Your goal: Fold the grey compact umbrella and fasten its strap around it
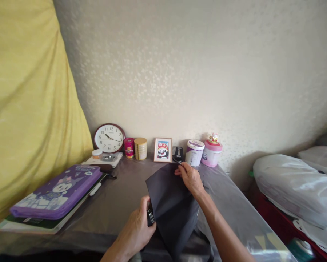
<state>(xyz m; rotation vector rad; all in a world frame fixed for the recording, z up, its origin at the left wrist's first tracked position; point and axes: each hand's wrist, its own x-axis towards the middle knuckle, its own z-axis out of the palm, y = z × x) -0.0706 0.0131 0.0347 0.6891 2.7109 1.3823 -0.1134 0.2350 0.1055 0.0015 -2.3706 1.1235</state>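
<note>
Left hand point(141, 223) curled round a black ribbed object point(150, 217), thumb on top, right beside the dark cloth's point(174, 203) left edge; cloth sits over the near middle of the table point(122, 196), top edge up, lower end toward the near side; right hand point(190, 178) pinches that top edge, fingertips together; bare tabletop between cloth and purple case point(59, 191) at left; open strip right of the right forearm, out to the table's right edge; far side tighter: picture frame point(163, 150), white tub point(195, 154), pink tub point(211, 156) lined near the wall point(207, 72)
</note>
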